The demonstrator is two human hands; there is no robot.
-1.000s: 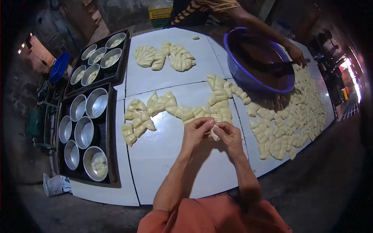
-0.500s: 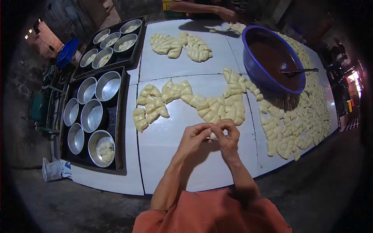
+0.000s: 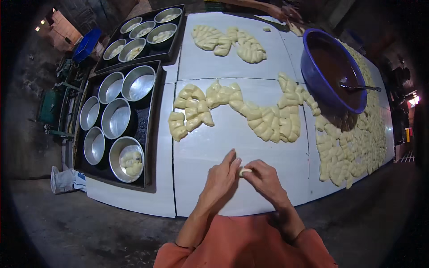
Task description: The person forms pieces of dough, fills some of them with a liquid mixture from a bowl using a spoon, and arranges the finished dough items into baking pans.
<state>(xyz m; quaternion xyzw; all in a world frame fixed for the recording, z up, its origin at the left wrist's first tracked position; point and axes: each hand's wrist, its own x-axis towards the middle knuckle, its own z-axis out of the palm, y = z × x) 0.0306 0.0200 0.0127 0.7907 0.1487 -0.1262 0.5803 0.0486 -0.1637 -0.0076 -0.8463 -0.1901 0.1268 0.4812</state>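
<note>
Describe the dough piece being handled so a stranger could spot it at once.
Start at the near edge of the white table, where the left hand and right hand come close together. Between them sits the small pale dough piece. Unlike the clustered pieces lying beyond, it is alone, pinched by the right hand.

Dough piece [image 3: 244,172], five o'clock: creamy white. Cut dough [image 3: 339,154], three o'clock: pale cream. Table [image 3: 203,156]: white, crossed by dark lines. Bowl [image 3: 318,87], two o'clock: purple-blue; mixture [image 3: 333,64] within, brown. Pans [image 3: 116,118], nine o'clock: silver; tray [image 3: 142,125] beneath, blackish. Tub [image 3: 87,46], ten o'clock: bright blue. Shirt [image 3: 241,241], six o'clock: plain orange-red.
</note>
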